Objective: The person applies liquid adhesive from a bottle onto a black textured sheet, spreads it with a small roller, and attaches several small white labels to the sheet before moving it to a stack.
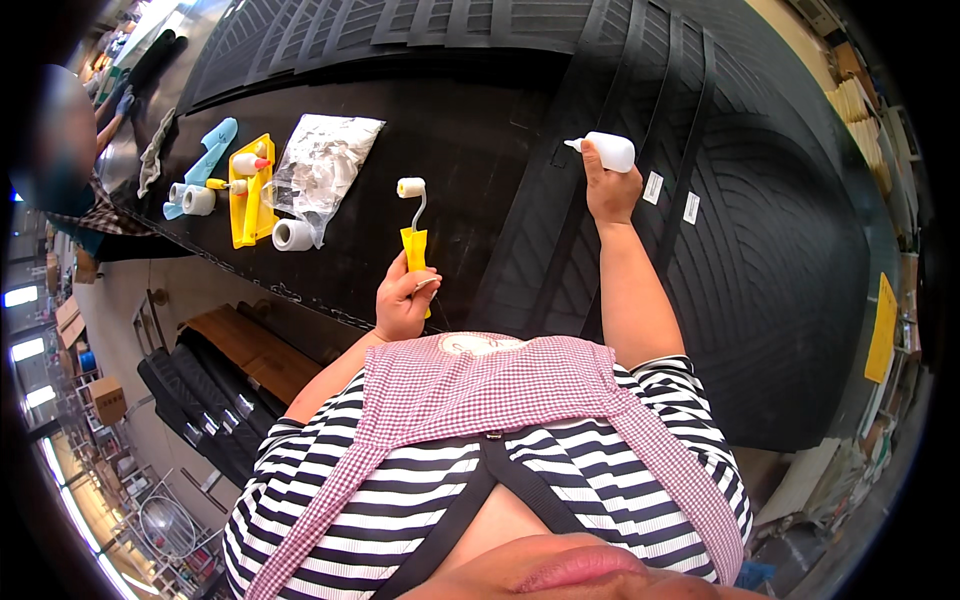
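Note:
My left hand [402,300] is closed round the yellow handle of a small paint roller [416,245], held upright near the table's front edge. The roller's short white head points away from me. My right hand [612,192] grips a white squeeze bottle [612,151], which lies tilted with its thin nozzle toward the left. Beneath the bottle are black rubber mats [770,260] with curved grooves and long flat strips. Two small white labels [653,188] lie on the mats, just right of my right hand.
Left on the black table [470,130] are a clear bag of white pieces [325,165], a yellow tray [242,225] with a red-tipped bottle, white rolls [292,235] and a light blue cloth-like piece [212,148]. Another person [70,170] stands at the far left. Dark folded material [200,400] lies below the table edge.

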Available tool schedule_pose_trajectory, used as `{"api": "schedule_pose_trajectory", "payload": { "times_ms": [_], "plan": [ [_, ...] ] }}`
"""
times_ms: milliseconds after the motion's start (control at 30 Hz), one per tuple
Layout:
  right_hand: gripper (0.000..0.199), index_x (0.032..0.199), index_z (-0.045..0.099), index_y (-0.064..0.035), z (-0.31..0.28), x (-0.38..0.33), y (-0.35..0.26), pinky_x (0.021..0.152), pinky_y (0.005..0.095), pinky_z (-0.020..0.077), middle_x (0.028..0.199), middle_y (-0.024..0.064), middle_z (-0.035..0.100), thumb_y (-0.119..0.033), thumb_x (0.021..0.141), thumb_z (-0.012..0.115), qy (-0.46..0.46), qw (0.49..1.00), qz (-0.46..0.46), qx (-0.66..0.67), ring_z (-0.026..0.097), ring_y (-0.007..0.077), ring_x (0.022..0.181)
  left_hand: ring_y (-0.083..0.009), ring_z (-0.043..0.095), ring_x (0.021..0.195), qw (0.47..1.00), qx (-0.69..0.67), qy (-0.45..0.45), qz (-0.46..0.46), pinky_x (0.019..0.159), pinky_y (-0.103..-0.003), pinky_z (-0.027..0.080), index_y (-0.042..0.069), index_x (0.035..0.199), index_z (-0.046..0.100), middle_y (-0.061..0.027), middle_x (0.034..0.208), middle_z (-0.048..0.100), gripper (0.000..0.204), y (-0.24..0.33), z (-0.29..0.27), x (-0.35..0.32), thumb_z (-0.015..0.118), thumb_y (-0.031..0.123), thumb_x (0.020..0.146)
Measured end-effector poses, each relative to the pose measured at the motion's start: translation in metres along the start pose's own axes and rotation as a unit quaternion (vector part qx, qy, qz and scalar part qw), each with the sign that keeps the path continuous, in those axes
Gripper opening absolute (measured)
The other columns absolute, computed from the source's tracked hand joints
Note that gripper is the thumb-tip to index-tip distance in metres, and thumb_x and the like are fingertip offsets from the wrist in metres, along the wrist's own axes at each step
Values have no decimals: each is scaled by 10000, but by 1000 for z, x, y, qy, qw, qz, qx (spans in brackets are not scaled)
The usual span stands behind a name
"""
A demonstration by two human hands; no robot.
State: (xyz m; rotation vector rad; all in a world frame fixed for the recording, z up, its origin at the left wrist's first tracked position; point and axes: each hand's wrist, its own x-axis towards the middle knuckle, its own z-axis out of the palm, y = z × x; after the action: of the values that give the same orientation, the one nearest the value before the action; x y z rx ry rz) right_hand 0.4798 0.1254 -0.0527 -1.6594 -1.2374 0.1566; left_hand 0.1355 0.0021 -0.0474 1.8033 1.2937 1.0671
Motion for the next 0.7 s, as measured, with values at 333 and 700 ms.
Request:
{"api": "schedule_pose_trajectory", "payload": {
  "times_ms": [333,700],
  "plan": [
    [341,903,741,-65,-2,-3,6,712,392,564,846,133,737,-404,869,731,-14,999,1,48,719,329,788,-339,671,1033,1000,13,-6,4,922,-368,517,48,929,726,-219,1116,665,84,2,-1,1,744,84,856],
    [312,883,733,-67,-3,-3,6,688,387,560,824,126,732,-379,876,720,-14,999,-31,36,710,327,745,-355,658,1070,1000,-3,4,-7,920,-373,516,44,924,723,-209,1069,679,84,2,0,1,745,72,848]
  ]
}}
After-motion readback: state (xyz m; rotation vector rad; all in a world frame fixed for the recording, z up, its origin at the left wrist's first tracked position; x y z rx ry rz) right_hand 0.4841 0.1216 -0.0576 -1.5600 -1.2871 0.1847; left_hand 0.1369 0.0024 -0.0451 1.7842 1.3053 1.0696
